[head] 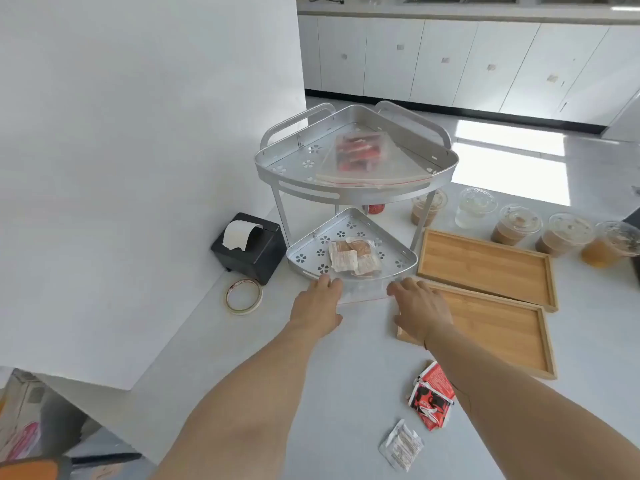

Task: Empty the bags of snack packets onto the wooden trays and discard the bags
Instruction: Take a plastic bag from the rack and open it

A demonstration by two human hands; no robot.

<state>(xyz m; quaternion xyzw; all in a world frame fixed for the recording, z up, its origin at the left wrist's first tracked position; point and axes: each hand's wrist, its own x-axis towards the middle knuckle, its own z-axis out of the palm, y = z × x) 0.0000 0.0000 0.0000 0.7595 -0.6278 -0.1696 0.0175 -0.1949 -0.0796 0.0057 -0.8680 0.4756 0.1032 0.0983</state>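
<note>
The step in hand looks like drawing the lower bag out of the bottom shelf of the metal rack. To do it well, take the bag's near edge with both hands at once and slide it straight toward the tabletop's near edge, keeping it low so it clears the shelf's front lip and the brown and white packets do not bunch or spill. Then carry it rightward to the nearer wooden tray, which lies empty.

The left hand and right hand are both spread, palms down, fingertips at the clear edge of the bag where it hangs over the shelf's front lip. Whether either has pinched the plastic, I cannot tell. The bag lies just beyond the fingertips, between the two hands. A second bag, holding red packets, rests on the top shelf, well above both hands.
</note>
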